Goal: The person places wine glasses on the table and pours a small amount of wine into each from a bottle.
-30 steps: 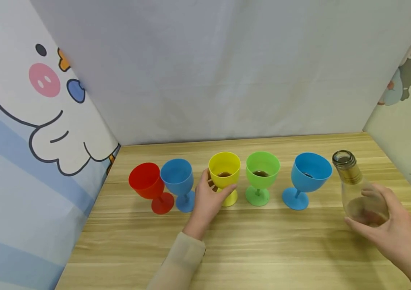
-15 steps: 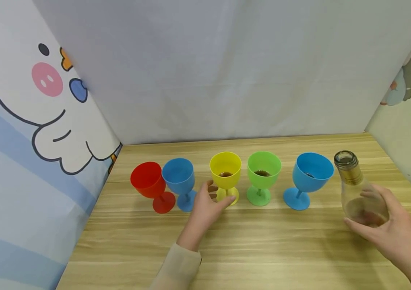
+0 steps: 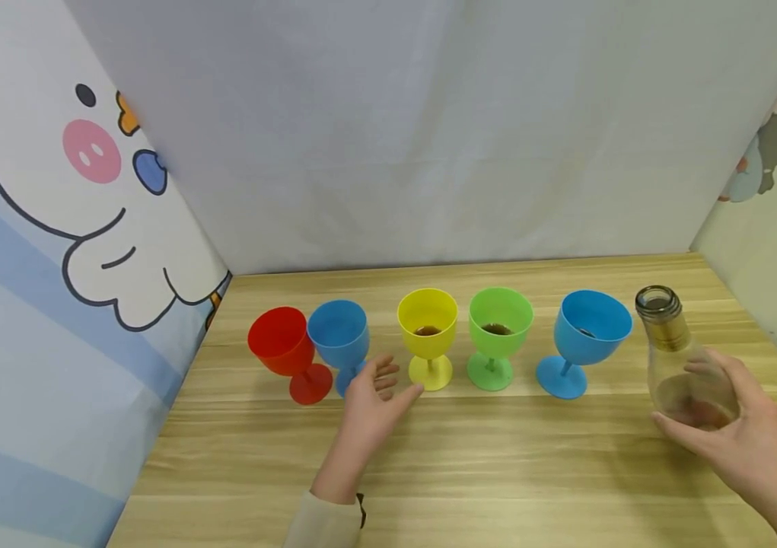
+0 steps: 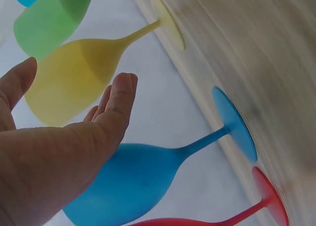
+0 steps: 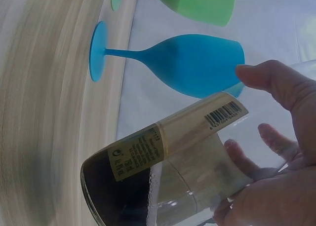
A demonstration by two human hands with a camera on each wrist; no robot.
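My left hand [image 3: 369,407] is off the yellow goblet [image 3: 427,346], with its fingers relaxed and apart and nothing held. In the head view it overlaps the foot of a blue goblet [image 3: 339,342]; in the left wrist view, fingers [image 4: 120,100] lie between the yellow and blue bowls. On the right, my right hand [image 3: 754,438] grips a clear glass bottle [image 3: 669,365] round its body, mouth up and slightly tilted. Dark liquid [image 5: 121,191] fills the bottle's lower part, beside a barcode label [image 5: 222,115]. A little dark liquid shows inside the yellow goblet.
To the bottle's left stand another blue goblet [image 3: 587,335] and a green goblet [image 3: 498,335], both with dark liquid inside. A red goblet [image 3: 281,342] is at the row's left end. Cloth walls [image 3: 429,152] enclose the wooden table [image 3: 484,472] at the back and sides.
My left hand has let go of the yellow goblet and drawn back to the left, towards the blue goblet. The right hand and bottle have stayed nearly still.
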